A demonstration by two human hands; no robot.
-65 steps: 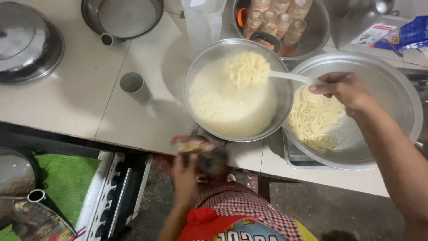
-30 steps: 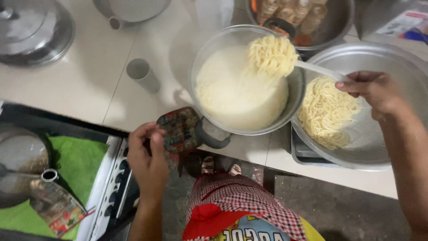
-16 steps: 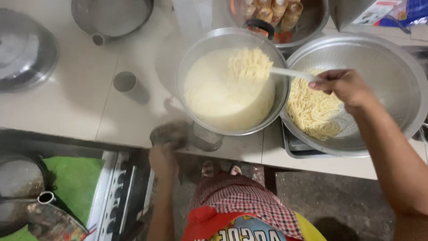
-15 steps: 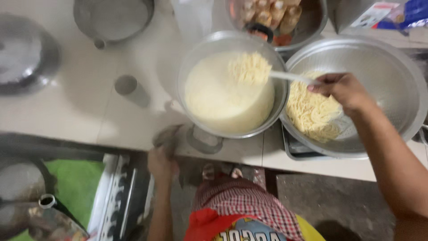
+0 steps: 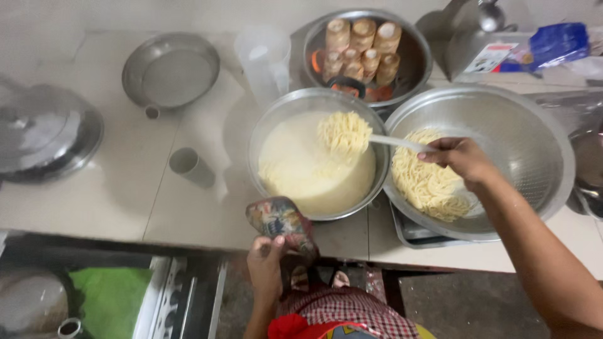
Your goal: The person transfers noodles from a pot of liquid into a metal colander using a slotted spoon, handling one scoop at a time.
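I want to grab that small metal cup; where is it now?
In the head view, the small metal cup lies on its side on the counter, left of the pot of milky liquid, below the empty round pan.

left hand (image 5: 265,267) raised near the body with fingers curled shut, right hand (image 5: 461,158) outstretched, fingers pinched closed

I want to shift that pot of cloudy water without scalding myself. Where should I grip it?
Probably by its handle at the near edge, from the person's side: the left hand already holds a patterned cloth there, and the pot rim is steaming.
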